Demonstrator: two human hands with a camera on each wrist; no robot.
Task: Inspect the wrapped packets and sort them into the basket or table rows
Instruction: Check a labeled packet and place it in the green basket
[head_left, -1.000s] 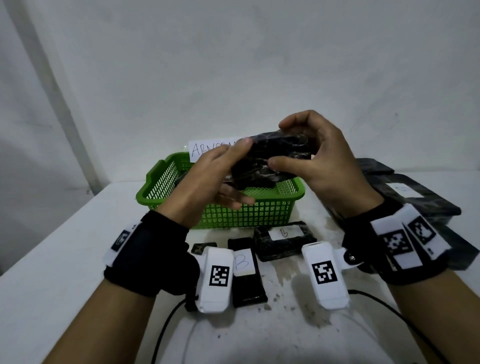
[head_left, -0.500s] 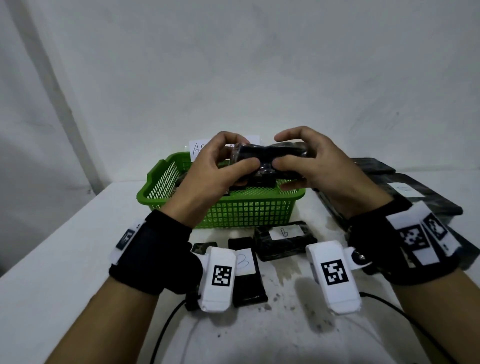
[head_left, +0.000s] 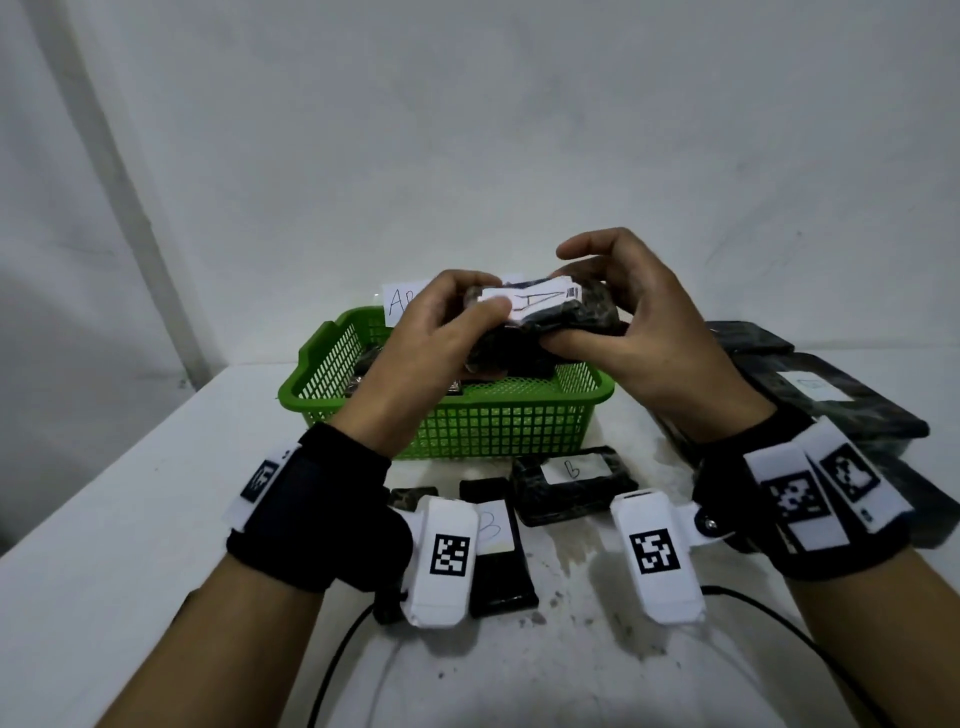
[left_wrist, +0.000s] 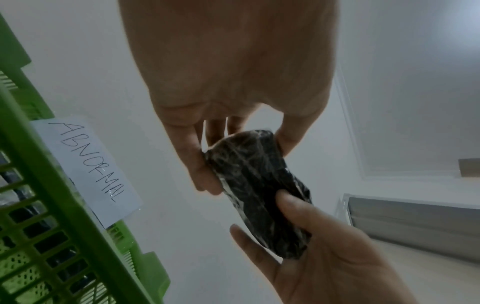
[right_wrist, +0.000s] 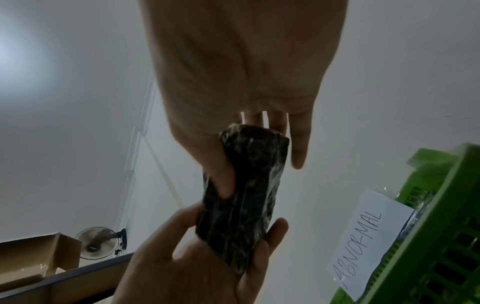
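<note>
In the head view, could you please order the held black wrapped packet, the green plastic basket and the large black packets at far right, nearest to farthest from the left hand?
1. Black wrapped packet: gripped by the left hand.
2. Green plastic basket: just below the left hand.
3. Large black packets: far right, beyond the right hand.

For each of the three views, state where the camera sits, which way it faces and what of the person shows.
Head: on the head, facing forward and down at the green basket and table; both forearms, left hand and right hand show.
Left wrist: under the left hand, looking along it at the wrapped packet.
Right wrist: under the right hand, looking along it at that packet.
Shared: all three show the packet held at both ends; both wrist views show the ABNORMAL label.
</note>
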